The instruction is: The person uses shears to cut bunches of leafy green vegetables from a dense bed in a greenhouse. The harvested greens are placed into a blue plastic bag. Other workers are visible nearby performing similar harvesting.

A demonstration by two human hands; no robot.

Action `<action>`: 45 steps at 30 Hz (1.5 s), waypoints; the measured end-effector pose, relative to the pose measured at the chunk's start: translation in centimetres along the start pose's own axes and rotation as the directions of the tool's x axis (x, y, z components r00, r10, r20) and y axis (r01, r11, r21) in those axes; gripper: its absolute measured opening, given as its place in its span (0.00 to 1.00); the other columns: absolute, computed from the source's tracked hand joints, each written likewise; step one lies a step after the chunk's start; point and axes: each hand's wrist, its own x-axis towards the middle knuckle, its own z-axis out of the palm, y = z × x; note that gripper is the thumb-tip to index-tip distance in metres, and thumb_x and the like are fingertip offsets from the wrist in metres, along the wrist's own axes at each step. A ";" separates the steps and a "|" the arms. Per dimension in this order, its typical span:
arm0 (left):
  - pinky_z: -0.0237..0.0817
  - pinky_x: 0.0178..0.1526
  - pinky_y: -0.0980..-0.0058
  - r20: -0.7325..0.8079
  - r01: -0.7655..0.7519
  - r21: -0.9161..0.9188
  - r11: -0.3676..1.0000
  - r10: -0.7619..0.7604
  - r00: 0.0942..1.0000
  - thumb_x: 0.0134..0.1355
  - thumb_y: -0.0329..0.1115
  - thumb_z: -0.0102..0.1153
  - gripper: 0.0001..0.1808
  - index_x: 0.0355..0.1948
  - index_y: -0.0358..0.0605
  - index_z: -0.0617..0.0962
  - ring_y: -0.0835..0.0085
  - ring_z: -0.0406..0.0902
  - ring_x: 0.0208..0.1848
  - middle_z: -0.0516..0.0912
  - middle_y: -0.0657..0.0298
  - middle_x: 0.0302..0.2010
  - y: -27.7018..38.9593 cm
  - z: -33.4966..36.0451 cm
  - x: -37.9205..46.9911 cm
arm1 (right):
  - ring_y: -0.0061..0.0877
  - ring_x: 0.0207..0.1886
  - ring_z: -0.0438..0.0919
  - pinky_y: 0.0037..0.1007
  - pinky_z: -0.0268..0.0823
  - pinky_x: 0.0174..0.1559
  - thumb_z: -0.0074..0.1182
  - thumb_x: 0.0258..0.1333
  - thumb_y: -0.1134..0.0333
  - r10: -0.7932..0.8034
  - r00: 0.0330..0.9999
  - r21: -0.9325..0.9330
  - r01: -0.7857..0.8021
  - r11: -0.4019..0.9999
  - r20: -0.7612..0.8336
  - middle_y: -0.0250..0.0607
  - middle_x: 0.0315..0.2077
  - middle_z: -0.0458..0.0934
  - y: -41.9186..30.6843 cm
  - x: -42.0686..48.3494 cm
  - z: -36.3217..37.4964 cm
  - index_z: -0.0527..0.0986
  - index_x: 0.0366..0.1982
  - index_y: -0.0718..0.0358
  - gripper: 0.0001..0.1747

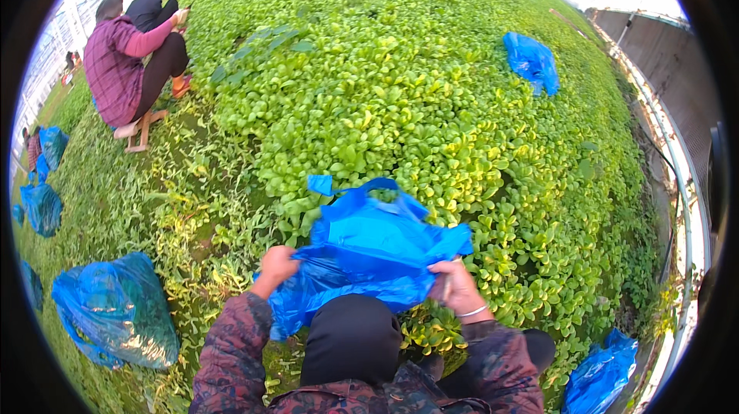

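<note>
Stretched between my two hands is a blue plastic bag point(375, 241), its mouth spread wide above the plants. My left hand point(279, 267) grips the bag's left edge, thumb and fingers pinched on the film. On the opposite edge, my right hand point(457, 287) holds the plastic. A pale band circles the right wrist. The bag's handle loops lie at its far side, over leafy green plants point(369, 125). Something thin and pale shows by the right palm, but I cannot tell what it is. My dark-clad knee point(351, 339) rises just below the bag.
A filled blue bag point(118, 310) sits at the left, with several more behind it. Other blue bags lie on the crop point(531, 62) and at the lower right point(600, 373). One person point(121, 68) sits on a wooden stool point(140, 131); another is beyond. A pale rail point(687, 223) borders the right side.
</note>
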 end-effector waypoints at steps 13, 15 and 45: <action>0.70 0.49 0.61 -0.815 0.265 0.306 0.914 0.108 0.569 0.47 0.25 0.64 0.49 0.70 0.44 0.56 0.49 0.75 0.52 0.68 0.48 0.61 -11.4 -22.1 -11.8 | 0.34 0.26 0.81 0.33 0.78 0.27 0.52 0.46 0.76 -0.394 0.848 -0.472 0.201 0.859 -0.356 0.43 0.32 0.80 -16.4 -7.8 -8.0 0.71 0.41 0.68 0.16; 0.69 0.52 0.67 -0.476 0.035 0.008 0.999 -0.027 0.879 0.40 0.34 0.74 0.58 0.70 0.40 0.54 0.55 0.75 0.55 0.62 0.47 0.68 -0.3 -20.7 -7.8 | 0.31 0.20 0.79 0.29 0.71 0.15 0.54 0.47 0.75 -0.318 0.936 -0.530 0.195 0.825 -0.149 0.42 0.31 0.80 -13.5 -6.0 -4.8 0.71 0.42 0.68 0.16; 0.71 0.41 0.59 0.410 0.081 0.273 0.959 -0.192 0.892 0.52 0.40 0.64 0.26 0.48 0.35 0.74 0.60 0.80 0.34 0.83 0.48 0.38 11.0 -10.3 3.9 | 0.45 0.41 0.81 0.62 0.68 0.42 0.46 0.53 0.53 0.282 0.953 -0.954 0.182 -0.238 0.112 0.46 0.38 0.82 -8.6 -3.3 -4.3 0.81 0.38 0.64 0.24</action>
